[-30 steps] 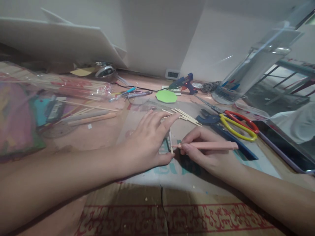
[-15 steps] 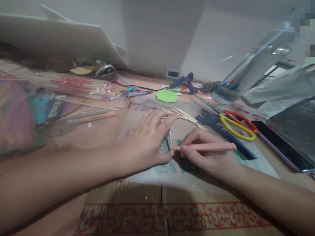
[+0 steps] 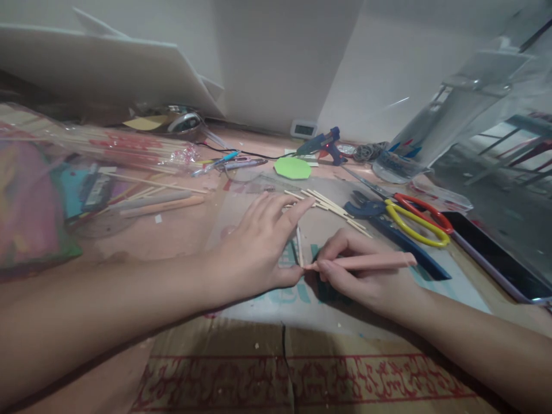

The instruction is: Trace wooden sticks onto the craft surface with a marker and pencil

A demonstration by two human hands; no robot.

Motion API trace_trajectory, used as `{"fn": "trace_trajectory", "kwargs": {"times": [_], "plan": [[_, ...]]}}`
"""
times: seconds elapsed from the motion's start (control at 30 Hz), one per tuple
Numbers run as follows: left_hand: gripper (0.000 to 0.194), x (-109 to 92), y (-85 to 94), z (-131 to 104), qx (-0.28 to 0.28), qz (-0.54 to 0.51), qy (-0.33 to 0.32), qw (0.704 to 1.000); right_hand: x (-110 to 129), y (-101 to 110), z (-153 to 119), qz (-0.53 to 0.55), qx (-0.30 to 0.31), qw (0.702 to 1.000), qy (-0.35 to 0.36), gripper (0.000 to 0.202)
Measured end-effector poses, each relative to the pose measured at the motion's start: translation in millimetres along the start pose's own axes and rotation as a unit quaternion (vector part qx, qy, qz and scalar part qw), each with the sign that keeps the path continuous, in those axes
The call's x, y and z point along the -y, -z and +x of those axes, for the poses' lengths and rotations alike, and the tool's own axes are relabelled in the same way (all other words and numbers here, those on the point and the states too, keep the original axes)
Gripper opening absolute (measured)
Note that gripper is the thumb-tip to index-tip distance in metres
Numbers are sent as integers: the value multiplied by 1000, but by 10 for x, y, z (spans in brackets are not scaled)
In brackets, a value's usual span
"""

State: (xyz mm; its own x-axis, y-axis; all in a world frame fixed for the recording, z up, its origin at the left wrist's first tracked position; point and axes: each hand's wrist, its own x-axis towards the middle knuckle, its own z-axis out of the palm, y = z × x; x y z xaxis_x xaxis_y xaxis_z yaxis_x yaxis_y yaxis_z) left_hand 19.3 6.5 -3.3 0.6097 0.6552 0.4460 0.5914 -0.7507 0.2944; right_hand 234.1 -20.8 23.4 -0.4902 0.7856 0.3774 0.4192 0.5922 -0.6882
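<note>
Thin stick (image 3: 299,246) lower end hidden behind left hand (image 3: 254,253) thumb (pink tool (image 3: 366,262) tip too)

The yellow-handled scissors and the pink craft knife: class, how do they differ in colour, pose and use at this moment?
The yellow-handled scissors have yellow and red loops; the pink craft knife is plain pink and slim. The scissors lie untouched on the table, while the knife is gripped by the right hand, tip against a thin wooden stick that the left hand steadies. Both are cutting tools lying roughly crosswise.
</note>
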Motion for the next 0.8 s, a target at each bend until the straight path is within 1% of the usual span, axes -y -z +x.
{"fn": "trace_trajectory", "kwargs": {"times": [0.07, 0.23, 0.4, 0.6, 0.8], "plan": [[88, 1, 1, -1, 0, -1, 2, 1000, 4, 0, 2, 2, 2, 1000, 1, 19], [86, -2, 0, 3, -4, -7, 2, 1000, 18, 0, 29, -11, -30, 999, 18, 19], [87, 5, 6, 5, 2, -11, 2, 1000, 11, 5, 10, -2, -7, 1000, 10, 19], [85, 7, 14, 10, 0, -16, 1, 1000, 15, 15, 19, -10, -31, 999, 4, 18], [83, 10, 17, 7, -2, -14, -7, 1000, 16, 11, 18, 2, 6, 1000, -22, 19]]}}
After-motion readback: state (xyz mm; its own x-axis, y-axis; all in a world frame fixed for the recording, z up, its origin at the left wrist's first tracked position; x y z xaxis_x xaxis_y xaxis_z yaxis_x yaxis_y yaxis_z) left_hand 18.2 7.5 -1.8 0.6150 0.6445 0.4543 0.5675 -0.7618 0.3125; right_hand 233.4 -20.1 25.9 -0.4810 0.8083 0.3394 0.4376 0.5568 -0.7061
